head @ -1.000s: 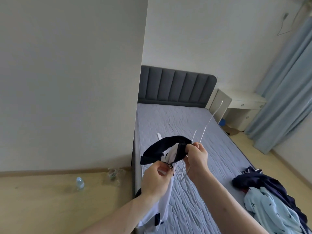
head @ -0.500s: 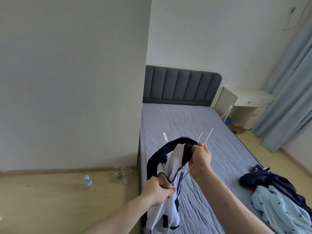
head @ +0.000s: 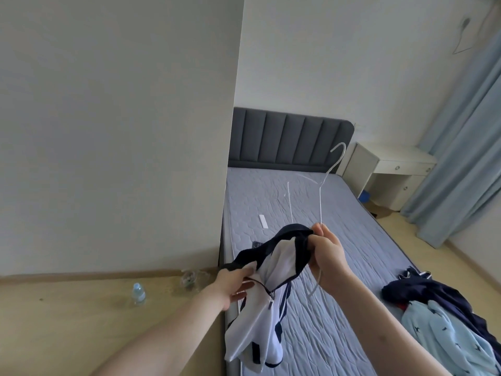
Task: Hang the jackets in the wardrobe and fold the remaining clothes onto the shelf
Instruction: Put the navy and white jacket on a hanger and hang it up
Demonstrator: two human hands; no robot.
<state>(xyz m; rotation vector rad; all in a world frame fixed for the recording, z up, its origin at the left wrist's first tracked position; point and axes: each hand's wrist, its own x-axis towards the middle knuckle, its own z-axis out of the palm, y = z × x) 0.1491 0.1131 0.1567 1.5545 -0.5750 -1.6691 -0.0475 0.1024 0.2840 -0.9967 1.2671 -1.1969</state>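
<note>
A white jacket [head: 267, 316] with a navy collar and navy stripes hangs in front of me over the bed's near corner. My left hand [head: 234, 283] grips the jacket's front edge near the zipper. My right hand [head: 326, 255] pinches the navy collar together with a thin white wire hanger [head: 322, 191], whose hook points up and to the right. A pile of other clothes [head: 444, 321], dark navy and light blue, lies on the bed at the right.
The grey mattress [head: 311, 213] has a dark padded headboard [head: 287, 139]. A small white strip [head: 263, 221] lies on it. A white bedside cabinet [head: 385, 175] and blue curtains [head: 466, 147] stand right. A water bottle [head: 138, 293] sits on the wooden floor, left.
The hanger has swung more upright, its hook now standing higher. My left hand moved up along the jacket's front edge, spreading the collar opening wider. The view shifted slightly.
</note>
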